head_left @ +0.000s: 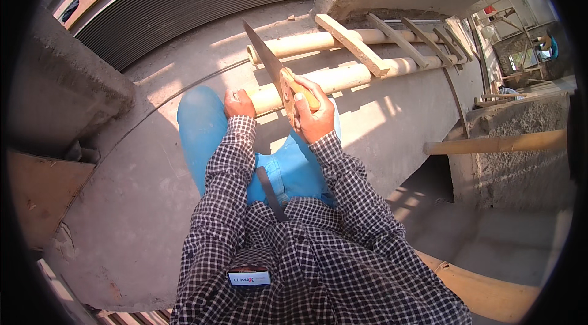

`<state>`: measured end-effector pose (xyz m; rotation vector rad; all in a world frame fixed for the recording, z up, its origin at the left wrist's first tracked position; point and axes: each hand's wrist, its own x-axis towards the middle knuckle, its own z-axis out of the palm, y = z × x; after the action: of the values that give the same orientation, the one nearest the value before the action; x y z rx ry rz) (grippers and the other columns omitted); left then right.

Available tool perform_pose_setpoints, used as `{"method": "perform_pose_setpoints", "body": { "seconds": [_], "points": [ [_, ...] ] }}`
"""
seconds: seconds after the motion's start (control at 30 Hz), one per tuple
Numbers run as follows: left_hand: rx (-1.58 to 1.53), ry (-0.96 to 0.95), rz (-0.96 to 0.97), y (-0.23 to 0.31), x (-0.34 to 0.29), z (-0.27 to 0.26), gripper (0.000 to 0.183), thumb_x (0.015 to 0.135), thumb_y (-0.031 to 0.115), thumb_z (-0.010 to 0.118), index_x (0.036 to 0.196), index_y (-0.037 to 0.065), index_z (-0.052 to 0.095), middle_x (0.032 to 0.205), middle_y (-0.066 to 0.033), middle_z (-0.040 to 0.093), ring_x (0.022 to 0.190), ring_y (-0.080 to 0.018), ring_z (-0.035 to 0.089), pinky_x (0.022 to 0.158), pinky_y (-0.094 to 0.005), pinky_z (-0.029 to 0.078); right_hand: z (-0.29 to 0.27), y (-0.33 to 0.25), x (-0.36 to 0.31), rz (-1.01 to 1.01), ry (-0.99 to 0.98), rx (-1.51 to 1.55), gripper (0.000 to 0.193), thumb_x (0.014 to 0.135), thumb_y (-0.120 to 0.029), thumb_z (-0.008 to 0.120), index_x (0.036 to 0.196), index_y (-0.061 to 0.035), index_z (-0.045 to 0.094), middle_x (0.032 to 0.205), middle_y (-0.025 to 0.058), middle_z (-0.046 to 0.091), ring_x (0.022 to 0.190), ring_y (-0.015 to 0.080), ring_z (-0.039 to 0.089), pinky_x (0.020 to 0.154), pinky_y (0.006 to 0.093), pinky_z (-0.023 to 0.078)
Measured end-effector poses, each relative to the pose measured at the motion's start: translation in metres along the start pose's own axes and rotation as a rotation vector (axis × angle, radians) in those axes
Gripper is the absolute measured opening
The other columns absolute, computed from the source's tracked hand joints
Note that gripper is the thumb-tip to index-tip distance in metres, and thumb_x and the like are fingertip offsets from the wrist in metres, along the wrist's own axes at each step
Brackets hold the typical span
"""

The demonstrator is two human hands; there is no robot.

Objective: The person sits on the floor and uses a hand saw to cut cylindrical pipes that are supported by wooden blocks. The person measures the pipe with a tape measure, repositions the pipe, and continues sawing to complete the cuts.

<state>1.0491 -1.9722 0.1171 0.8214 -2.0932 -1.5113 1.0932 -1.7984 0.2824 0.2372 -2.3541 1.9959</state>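
My right hand [315,118] is closed around the yellowish wooden handle of a handsaw [269,58]. The blade points up and away to the left, above the near bamboo pole [337,79] and apart from it as far as I can tell. My left hand [239,104] grips the left end of that pole, its fingers curled over it. A second bamboo pole [285,47] lies roughly parallel beyond it. Several wooden crosspieces [352,44] span the two poles like ladder rungs, toward the right.
Concrete floor [141,202] surrounds me. A dark ridged shutter [202,3] and concrete pillars [67,68] stand beyond and to the left. Right of me are a floor opening [429,178], a rough concrete block [508,172] and another bamboo pole [496,143]. A person [551,46] is far right.
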Motion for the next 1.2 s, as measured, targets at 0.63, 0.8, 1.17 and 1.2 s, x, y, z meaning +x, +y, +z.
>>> {"method": "perform_pose_setpoints", "body": {
  "seconds": [0.63,0.8,1.17,1.2],
  "points": [
    [-0.087,0.007,0.05,0.005,-0.01,0.011,0.017,0.087,0.016,0.055,0.085,0.0,0.059,0.086,-0.0203,0.064,0.081,-0.0361,0.062,0.076,-0.0438,0.048,-0.06,-0.056,-0.103,0.112,-0.016,-0.237,0.036,0.099,-0.019,0.055,0.123,0.0077,0.062,0.119,0.0216,0.068,0.109,0.026,0.066,0.095,0.0338,0.051],
    [-0.115,-0.01,0.034,0.011,-0.002,0.001,0.019,0.088,0.016,0.054,0.084,-0.002,0.059,0.08,-0.0205,0.065,0.075,-0.0363,0.061,0.072,-0.0438,0.048,-0.003,-0.011,-0.026,0.052,0.012,-0.095,0.034,0.095,-0.01,0.055,0.124,0.0043,0.063,0.118,0.0153,0.069,0.105,0.0206,0.065,0.091,0.0297,0.051],
    [-0.127,0.043,0.022,0.026,-0.007,0.001,0.018,0.086,0.016,0.055,0.085,-0.001,0.06,0.082,-0.0211,0.065,0.074,-0.0334,0.062,0.07,-0.0421,0.049,-0.033,-0.055,-0.072,0.091,-0.004,-0.182,0.032,0.097,-0.012,0.055,0.123,0.0055,0.063,0.113,0.0195,0.069,0.103,0.0205,0.064,0.089,0.0324,0.05],
    [-0.06,0.089,0.065,0.013,-0.003,0.004,0.022,0.09,0.019,0.051,0.087,0.0,0.063,0.077,-0.0164,0.067,0.072,-0.0286,0.061,0.071,-0.0406,0.048,-0.001,-0.026,-0.025,-0.023,0.009,-0.152,0.031,0.095,-0.008,0.056,0.122,0.005,0.063,0.11,0.0169,0.07,0.099,0.0185,0.064,0.087,0.0299,0.051]
  ]
}}
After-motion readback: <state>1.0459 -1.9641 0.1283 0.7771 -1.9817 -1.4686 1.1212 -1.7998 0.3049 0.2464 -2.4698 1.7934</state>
